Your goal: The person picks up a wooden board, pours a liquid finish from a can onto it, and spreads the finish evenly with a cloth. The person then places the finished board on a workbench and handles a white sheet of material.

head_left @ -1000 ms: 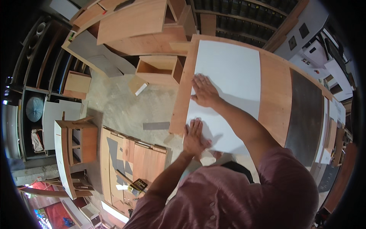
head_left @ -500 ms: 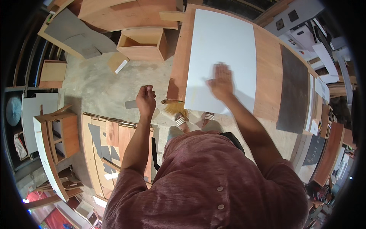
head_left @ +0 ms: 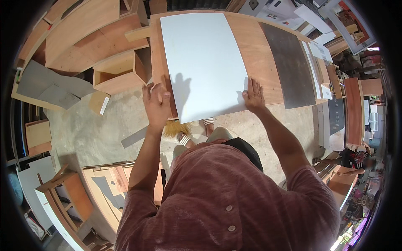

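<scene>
A large white sheet (head_left: 205, 58) lies on a wooden workbench (head_left: 251, 54), its near edge reaching past the bench's edge. My right hand (head_left: 254, 97) rests at the sheet's right edge near the front corner, fingers stretched out and flat. Off the sheet's left edge, my left hand (head_left: 156, 104) hovers with fingers loosely bent and apart, holding nothing. A hand-shaped shadow falls on the sheet beside it; whether this hand touches the bench is hard to tell.
A dark grey sheet (head_left: 289, 67) lies farther right on the bench. An open wooden box (head_left: 119, 73) and grey offcuts (head_left: 54, 88) sit to the left. Below the bench edge are straw broom bristles (head_left: 176, 129) by my feet. A small cabinet (head_left: 75, 192) stands at the lower left.
My right hand has gone from the middle of the white sheet to its right edge. My left hand has opened from a loose fist and come near the left edge. The view has turned rightward.
</scene>
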Tool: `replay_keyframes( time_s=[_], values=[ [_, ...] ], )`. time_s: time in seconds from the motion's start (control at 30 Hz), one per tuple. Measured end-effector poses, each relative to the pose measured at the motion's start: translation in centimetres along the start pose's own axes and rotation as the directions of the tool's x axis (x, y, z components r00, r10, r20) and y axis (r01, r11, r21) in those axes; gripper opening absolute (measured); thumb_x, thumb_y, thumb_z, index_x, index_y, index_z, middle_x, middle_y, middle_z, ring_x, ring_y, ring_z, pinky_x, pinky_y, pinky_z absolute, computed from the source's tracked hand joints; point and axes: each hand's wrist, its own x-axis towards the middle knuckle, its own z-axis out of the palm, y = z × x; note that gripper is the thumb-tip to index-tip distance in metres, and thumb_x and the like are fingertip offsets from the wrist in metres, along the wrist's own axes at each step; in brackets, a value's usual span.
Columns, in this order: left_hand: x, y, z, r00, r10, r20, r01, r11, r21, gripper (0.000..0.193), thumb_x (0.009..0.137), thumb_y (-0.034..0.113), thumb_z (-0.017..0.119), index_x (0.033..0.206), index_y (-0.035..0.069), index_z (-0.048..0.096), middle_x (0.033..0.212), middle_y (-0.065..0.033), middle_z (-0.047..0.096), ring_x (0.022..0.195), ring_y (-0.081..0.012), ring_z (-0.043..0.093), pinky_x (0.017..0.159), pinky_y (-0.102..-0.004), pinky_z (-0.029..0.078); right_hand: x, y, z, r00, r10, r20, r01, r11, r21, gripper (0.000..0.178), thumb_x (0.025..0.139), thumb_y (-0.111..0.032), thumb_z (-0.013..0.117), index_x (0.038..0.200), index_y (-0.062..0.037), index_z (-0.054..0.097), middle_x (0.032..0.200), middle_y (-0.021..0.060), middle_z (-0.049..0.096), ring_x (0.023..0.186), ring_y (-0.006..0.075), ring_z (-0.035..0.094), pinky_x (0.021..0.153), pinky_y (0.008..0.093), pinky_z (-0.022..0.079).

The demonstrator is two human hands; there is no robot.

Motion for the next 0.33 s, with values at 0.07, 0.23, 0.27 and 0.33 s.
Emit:
replay_keyframes(
  time_s=[0.07,0.23,0.27,0.33],
  values=[
    [1.5,1.0,1.4,0.996,0.069,0.062,-0.073,0.996,0.057,0.043,0.096,0.033,0.065,0.128,0.005,0.064,0.140,-0.0227,0.050,0.140,-0.0505,0.036,0.113,-0.0591,0.031,0.4,-2.8,1.7,0.870,-0.369,-0.328,0.225,0.888,-0.401,0.076,0.102,-0.046,0.048,0.159,-0.0007,0.027,0.166,0.0257,0.020,0.154,0.0449,0.019,0.119,0.0699,0.012],
    [4.6,3.1,4.7,0.971,0.065,0.232,-0.110,0.976,0.190,0.049,0.098,0.040,0.060,0.136,0.009,0.061,0.149,-0.0212,0.044,0.143,-0.0507,0.031,0.114,-0.0639,0.027,-0.7,-26.2,-2.6,0.846,-0.496,0.197,0.450,0.861,0.236,0.087,0.090,-0.059,0.062,0.154,-0.0046,0.038,0.159,0.0195,0.035,0.152,0.0404,0.023,0.125,0.0553,0.012],
    [5.0,3.1,6.1,0.959,0.092,0.267,-0.148,0.969,0.199,0.054,0.099,0.044,0.058,0.143,0.013,0.056,0.153,-0.0199,0.040,0.145,-0.0474,0.030,0.116,-0.0654,0.025,-1.4,-26.7,-1.3,0.749,-0.606,0.269,0.572,0.795,0.202,0.087,0.090,-0.057,0.064,0.154,-0.0043,0.037,0.160,0.0184,0.035,0.153,0.0406,0.022,0.125,0.0556,0.013],
    [5.4,4.0,7.3,0.896,-0.066,0.440,-0.052,0.967,0.250,0.063,0.099,0.054,0.054,0.149,0.017,0.049,0.160,-0.0185,0.033,0.151,-0.0451,0.023,0.120,-0.0659,0.017,0.5,-26.1,-1.6,0.679,-0.674,0.292,0.622,0.739,0.259,0.090,0.090,-0.058,0.063,0.157,-0.0059,0.034,0.161,0.0177,0.032,0.154,0.0417,0.018,0.126,0.0564,0.013]
  ],
)
